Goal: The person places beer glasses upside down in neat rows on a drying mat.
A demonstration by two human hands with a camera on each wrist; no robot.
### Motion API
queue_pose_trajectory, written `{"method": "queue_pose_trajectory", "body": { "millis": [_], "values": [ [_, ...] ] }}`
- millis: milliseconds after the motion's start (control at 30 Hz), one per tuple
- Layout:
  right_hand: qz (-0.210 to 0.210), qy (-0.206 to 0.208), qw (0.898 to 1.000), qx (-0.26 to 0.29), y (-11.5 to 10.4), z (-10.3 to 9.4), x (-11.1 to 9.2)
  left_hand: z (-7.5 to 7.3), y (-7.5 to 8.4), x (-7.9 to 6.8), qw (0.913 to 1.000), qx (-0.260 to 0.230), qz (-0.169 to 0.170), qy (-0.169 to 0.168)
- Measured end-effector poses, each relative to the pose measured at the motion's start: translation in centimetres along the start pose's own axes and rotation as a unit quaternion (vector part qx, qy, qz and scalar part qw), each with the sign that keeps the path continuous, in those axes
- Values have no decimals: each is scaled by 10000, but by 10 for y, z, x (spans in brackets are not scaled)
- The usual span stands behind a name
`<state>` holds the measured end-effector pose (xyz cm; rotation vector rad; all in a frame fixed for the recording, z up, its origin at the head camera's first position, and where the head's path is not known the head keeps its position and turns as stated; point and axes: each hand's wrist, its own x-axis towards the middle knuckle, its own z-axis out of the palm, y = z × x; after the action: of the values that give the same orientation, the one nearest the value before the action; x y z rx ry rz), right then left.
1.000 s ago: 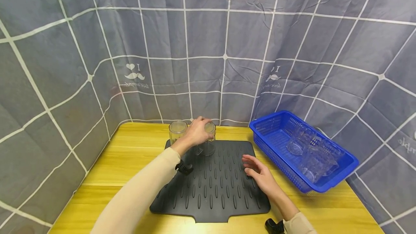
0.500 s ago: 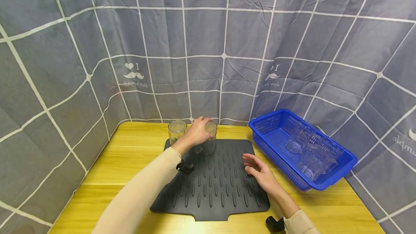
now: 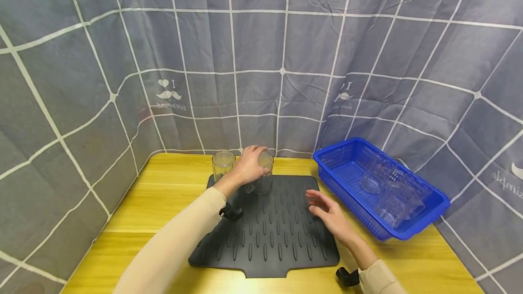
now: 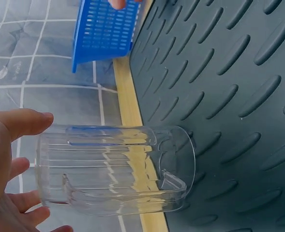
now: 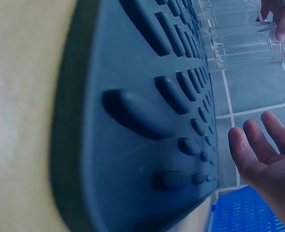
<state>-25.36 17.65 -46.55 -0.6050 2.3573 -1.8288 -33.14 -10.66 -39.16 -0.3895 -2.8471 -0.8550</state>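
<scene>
One glass mug (image 4: 115,170) sits between widely curved left fingers (image 4: 24,200)

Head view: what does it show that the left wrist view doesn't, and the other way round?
Only the head view shows the second glass mug at the mat's far left, the glassware inside the basket, and both sleeves.

Only the left wrist view shows the gripped mug side-on with the length of its handle, partly covered by the hand from above.

Both show the left hand, dark mat, blue basket, table and grid curtain.
</scene>
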Motion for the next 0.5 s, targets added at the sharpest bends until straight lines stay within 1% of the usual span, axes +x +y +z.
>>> {"method": "queue_pose_trajectory", "body": {
  "millis": [100,200,300,400,500],
  "values": [
    [-124,6,9998,-154,2,-4,4,-4,2,-2,9996,-59,185,198],
    [-208,-11,9995,-226,1,-7,6,-7,4,-8,9992,-153,289,226],
    [-211,-9,9994,-280,-3,-9,3,-7,7,-16,9986,-200,448,185],
    [-184,-28,9992,-360,-19,-8,-1,-10,11,-24,9981,-186,556,161],
    [-264,-79,9983,-510,-28,-9,-2,-12,15,-32,9979,-178,595,200]
  ]
}}
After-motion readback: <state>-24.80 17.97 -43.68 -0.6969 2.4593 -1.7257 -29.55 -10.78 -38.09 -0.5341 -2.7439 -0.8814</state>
